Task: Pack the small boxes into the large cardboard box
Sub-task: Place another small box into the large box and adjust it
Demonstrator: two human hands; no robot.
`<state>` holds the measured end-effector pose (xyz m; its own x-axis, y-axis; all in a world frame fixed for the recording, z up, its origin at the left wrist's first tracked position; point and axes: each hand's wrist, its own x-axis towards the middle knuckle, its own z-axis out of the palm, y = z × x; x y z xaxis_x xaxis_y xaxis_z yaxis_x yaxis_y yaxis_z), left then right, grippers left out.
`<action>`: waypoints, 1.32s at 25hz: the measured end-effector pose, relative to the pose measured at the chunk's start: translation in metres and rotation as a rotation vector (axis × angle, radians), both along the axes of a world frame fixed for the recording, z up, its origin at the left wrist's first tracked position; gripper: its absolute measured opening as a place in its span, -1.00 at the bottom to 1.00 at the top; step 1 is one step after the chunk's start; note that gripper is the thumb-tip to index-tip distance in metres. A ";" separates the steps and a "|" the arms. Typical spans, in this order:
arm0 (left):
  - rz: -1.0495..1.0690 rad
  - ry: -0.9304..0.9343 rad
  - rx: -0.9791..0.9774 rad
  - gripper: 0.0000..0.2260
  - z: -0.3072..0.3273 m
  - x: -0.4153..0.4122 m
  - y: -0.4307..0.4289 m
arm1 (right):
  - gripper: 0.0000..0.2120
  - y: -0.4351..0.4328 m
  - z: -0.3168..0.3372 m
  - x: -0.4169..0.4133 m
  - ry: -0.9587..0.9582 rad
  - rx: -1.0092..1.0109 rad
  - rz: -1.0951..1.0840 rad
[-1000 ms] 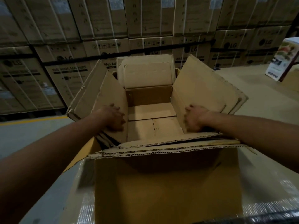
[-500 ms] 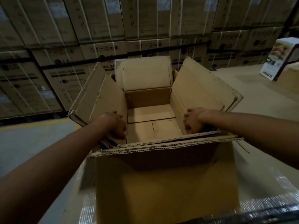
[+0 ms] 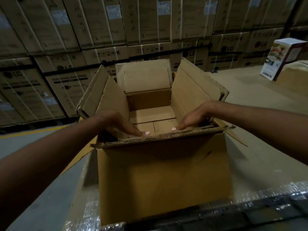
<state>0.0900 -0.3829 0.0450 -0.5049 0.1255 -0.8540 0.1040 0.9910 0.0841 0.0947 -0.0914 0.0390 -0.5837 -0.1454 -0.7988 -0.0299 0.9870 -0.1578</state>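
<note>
Head camera looks down on the large cardboard box (image 3: 163, 177), flaps up, standing close ahead at centre. Left hand (image 3: 120, 125) and right hand (image 3: 195, 118) lie flat-fingered, apart, pressing its near folded flap (image 3: 160, 136). One small printed box (image 3: 281, 59) stands far right, well apart.

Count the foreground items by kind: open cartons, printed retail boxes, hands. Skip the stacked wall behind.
Open cardboard box: 1
Printed retail box: 1
Hands: 2 (left hand, right hand)
Total: 4
</note>
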 end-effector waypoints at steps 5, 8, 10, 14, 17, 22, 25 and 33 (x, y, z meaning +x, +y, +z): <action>-0.178 0.185 0.087 -0.22 0.038 0.049 0.032 | -0.11 -0.017 0.032 0.058 0.184 -0.094 -0.018; -0.194 0.279 0.267 -0.18 0.045 0.087 0.043 | -0.43 -0.030 0.041 0.100 0.374 -0.210 0.033; -0.156 0.352 0.352 -0.28 0.030 0.105 0.040 | -0.61 -0.033 0.037 0.121 0.474 -0.233 0.047; -0.084 0.433 0.404 -0.40 0.029 0.112 0.037 | -0.65 -0.031 0.040 0.127 0.536 -0.239 -0.047; -0.094 0.614 0.435 -0.43 0.042 0.114 0.036 | -0.61 -0.031 0.047 0.129 0.775 -0.271 -0.116; -0.123 1.175 0.476 -0.49 0.045 0.133 0.048 | -0.67 -0.029 0.048 0.151 1.223 -0.264 -0.195; -0.143 1.459 0.654 -0.54 0.038 0.149 0.073 | -0.70 -0.020 0.035 0.168 1.530 -0.279 -0.187; -0.159 1.523 1.111 -0.66 -0.003 0.218 0.203 | -0.81 0.075 -0.016 0.270 1.809 -0.492 -0.606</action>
<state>0.3078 -0.1796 0.0417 -0.5788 0.3454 0.7387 0.7685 0.5339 0.3526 0.3645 -0.0167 0.0229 -0.5792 0.3671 0.7279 -0.1761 0.8154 -0.5514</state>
